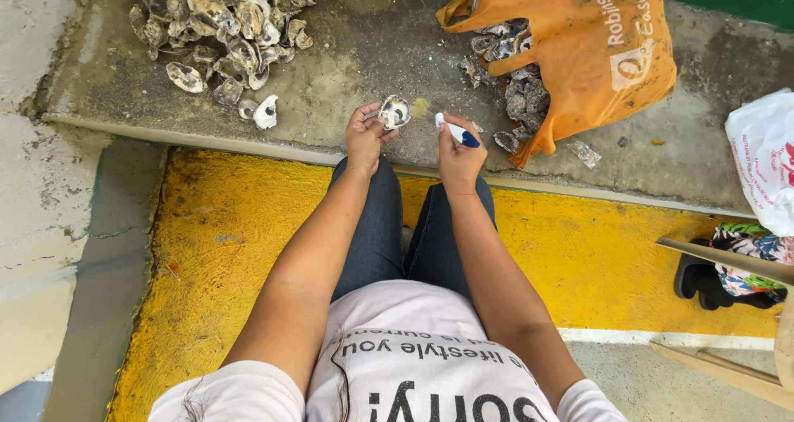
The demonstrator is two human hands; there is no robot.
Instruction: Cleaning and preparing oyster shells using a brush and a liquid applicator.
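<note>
My left hand (pixel 364 135) holds an opened oyster shell (pixel 394 111) by its edge, pale inside facing up. Just to its right, my right hand (pixel 459 159) is closed around a short knife (pixel 456 131) with a white and blue handle; the blade end points toward the shell and is hard to make out. Both hands hover over the edge of a rough concrete ledge (pixel 372 50), above my knees in dark jeans.
A heap of empty oyster shells (pixel 219 29) lies at the far left of the ledge. An orange plastic bag (pixel 583 46) spilling unopened oysters (pixel 517 83) lies to the right. A white plastic bag (pixel 765 162), a patterned cloth and a wooden frame (pixel 728 261) sit at the right edge. Yellow painted floor (pixel 223 240) lies below.
</note>
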